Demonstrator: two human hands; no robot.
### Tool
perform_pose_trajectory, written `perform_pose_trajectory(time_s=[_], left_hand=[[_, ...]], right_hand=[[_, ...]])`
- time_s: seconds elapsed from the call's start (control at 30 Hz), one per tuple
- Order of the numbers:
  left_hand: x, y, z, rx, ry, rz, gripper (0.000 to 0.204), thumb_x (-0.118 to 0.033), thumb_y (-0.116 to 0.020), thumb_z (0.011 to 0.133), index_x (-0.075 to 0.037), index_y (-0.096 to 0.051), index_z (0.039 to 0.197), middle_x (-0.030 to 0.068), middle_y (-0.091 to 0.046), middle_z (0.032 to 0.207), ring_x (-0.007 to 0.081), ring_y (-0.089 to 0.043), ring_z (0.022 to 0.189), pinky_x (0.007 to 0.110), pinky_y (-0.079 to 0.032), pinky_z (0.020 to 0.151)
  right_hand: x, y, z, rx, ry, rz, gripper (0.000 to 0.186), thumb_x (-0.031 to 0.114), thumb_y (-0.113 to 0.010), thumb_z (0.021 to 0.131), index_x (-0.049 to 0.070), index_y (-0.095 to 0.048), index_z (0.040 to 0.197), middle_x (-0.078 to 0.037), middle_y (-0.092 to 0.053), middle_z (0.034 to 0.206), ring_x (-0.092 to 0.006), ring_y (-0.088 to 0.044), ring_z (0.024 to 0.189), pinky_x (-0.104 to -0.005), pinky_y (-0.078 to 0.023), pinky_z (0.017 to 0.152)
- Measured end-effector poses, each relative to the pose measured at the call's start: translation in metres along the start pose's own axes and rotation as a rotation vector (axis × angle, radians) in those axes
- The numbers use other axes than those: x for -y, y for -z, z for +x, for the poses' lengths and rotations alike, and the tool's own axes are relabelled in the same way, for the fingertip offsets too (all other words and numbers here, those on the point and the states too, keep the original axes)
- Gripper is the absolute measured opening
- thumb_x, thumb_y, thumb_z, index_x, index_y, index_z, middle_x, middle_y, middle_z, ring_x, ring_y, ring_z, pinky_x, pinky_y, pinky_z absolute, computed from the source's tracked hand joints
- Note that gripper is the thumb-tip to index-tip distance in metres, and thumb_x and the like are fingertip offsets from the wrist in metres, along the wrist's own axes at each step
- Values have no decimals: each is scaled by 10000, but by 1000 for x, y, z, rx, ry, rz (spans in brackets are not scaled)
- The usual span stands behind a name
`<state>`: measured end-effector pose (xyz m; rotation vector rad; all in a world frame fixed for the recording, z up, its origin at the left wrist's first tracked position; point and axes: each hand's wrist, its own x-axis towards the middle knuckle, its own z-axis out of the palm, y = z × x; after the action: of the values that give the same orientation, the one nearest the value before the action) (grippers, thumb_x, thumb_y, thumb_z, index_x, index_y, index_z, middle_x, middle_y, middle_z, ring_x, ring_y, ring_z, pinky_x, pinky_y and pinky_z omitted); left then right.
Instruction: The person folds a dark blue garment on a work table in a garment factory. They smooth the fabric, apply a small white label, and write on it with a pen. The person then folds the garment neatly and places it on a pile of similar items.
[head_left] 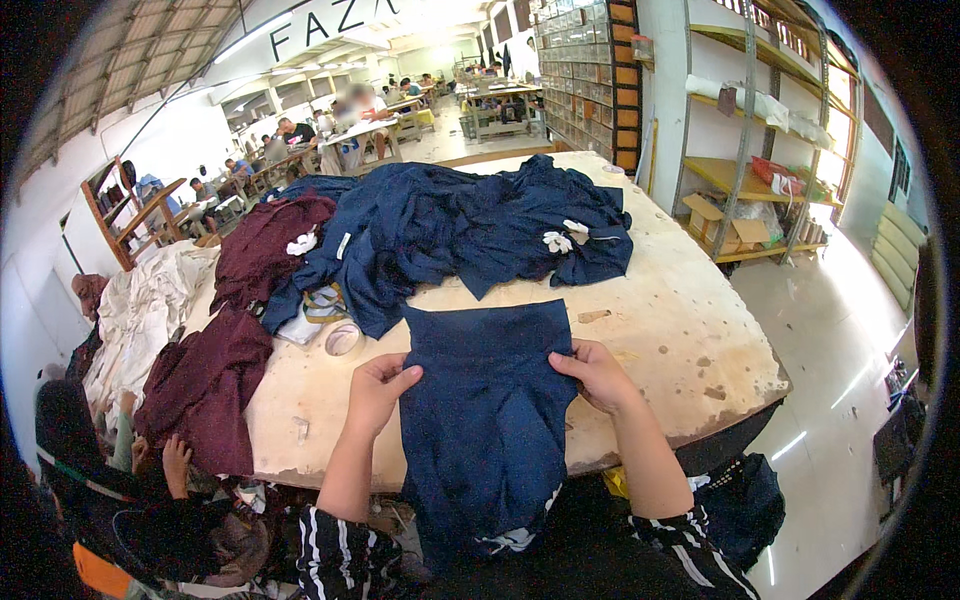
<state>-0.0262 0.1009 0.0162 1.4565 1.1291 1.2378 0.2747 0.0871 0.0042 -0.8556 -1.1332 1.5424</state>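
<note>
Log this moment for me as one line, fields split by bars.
left hand: pinching navy cloth, left edge | right hand: pinching same cloth, right edge | table: rumpled navy pile, maroon cloth left of it

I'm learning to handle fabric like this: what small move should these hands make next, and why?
Perhaps lay the navy cloth on the pale table: the left hand and right hand pinch its side edges, its lower part hangs past the near edge, and much tabletop shows to its right.
</note>
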Motion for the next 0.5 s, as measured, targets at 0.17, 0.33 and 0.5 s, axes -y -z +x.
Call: perform_pose_trajectory(time_s=[0.17, 0.33, 0.5], left_hand=[[3, 10, -28, 30, -160, 274, 195, 50, -640, 712, -3, -646, 900, 62, -630, 861, 134, -585, 778, 231, -460, 702], [9, 4, -50, 15, -571, 358, 184, 134, -571, 662, 12, -587, 798, 84, -604, 907, 185, -586, 830, 266, -464, 757], [36, -18, -46, -98, -29, -311, 249, 40, -687, 717, -33, -547, 909, 40, -600, 870, 75, -557, 760, 207, -455, 695]], right_hand=[[6, 9, -22, -32, 44, -290, 202, -19, -550, 802, 1, -625, 988, -47, -638, 975, -129, -585, 857, -264, -457, 785], [-8, 16, -31, 162, 600, -554, 327, -73, -530, 771, 56, -605, 1062, -81, -611, 1007, -162, -563, 923, -262, -428, 832], [-26, 7, -18, -198, 38, -330, 513, -53, -567, 749, 86, -469, 1233, -102, -592, 1031, -203, -567, 904, -277, -408, 868]])
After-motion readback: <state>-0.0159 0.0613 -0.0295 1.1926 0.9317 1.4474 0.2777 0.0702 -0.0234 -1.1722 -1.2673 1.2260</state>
